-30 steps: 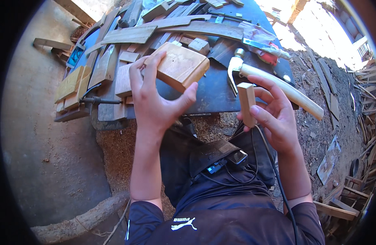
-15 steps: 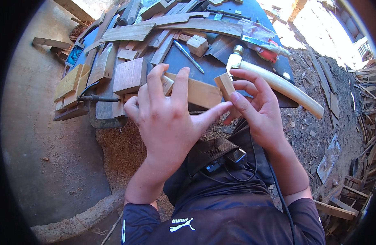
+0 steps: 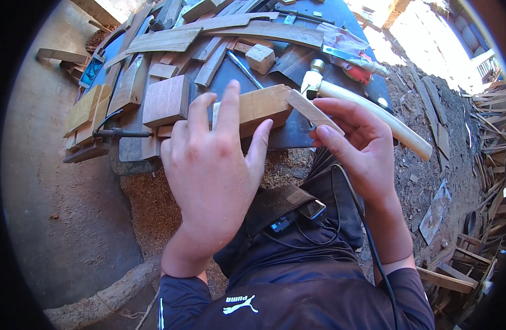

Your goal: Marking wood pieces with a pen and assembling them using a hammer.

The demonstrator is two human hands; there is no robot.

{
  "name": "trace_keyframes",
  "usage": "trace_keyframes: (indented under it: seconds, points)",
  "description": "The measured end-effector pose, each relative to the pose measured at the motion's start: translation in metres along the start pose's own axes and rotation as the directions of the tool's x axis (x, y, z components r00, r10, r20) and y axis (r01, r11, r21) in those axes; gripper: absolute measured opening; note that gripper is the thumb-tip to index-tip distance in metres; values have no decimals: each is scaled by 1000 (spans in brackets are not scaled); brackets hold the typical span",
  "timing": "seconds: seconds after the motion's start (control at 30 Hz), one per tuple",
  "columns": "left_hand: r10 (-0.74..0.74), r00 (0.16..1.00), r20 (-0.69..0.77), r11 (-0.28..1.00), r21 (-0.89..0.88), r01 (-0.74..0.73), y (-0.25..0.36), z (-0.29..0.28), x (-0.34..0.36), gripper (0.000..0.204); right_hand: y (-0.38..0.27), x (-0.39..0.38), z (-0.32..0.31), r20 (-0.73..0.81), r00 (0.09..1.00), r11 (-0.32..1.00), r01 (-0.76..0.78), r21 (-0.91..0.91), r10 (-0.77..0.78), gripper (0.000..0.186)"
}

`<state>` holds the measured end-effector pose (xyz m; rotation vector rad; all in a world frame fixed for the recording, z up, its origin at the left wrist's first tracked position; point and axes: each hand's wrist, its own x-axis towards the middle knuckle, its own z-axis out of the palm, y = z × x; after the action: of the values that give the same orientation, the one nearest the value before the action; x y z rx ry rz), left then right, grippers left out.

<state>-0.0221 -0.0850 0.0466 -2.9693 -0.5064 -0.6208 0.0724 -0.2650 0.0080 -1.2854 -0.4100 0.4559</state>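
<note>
My left hand (image 3: 206,159) is around a long, light-brown wooden block (image 3: 264,107), its fingers curled over the left part and its thumb along the near side. Part of the block is hidden behind the fingers. Between thumb and fingers, my right hand (image 3: 355,140) pinches a small, thin wooden piece (image 3: 314,111). That piece slants down to the right, its upper end at or just in front of the block's right end; I cannot tell if they touch. A hammer (image 3: 374,110) with a pale wooden handle lies just beyond my right hand.
A dark-blue table (image 3: 289,137) carries several wooden boards (image 3: 264,32), a square block (image 3: 166,100), a small cube (image 3: 260,58), a blue pen-like tool (image 3: 245,70) and a clamp's screw (image 3: 124,133). A phone (image 3: 92,71) stands at the left. A cable (image 3: 368,236) runs down my front.
The long block has turned, its right end swinging up and away from me. My left thumb has drawn back to the left. The thin piece in my right hand has tilted flatter.
</note>
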Motion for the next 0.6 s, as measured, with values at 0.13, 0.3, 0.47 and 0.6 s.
trace_keyframes:
  seconds: [0.13, 0.3, 0.47, 0.6]
  points:
    - [-8, 997, 79, 970, -242, 27, -1, -18, -5, 81, 10, 5, 3, 1, 983, 956, 179, -234, -184, 35]
    - [28, 985, 172, 872, -487, 60, -7, -29, -16, 92, 10, 13, 8, 13, 971, 907, 227, -355, -238, 33]
    - [69, 976, 208, 773, -630, 80, -15, -14, -22, 84, 11, 27, 6, 209, 919, 778, 394, -490, -334, 29]
    - [1, 977, 214, 674, -722, 157, -24, -5, -25, 85, 2, 35, 9, 323, 861, 584, 504, -636, -392, 28]
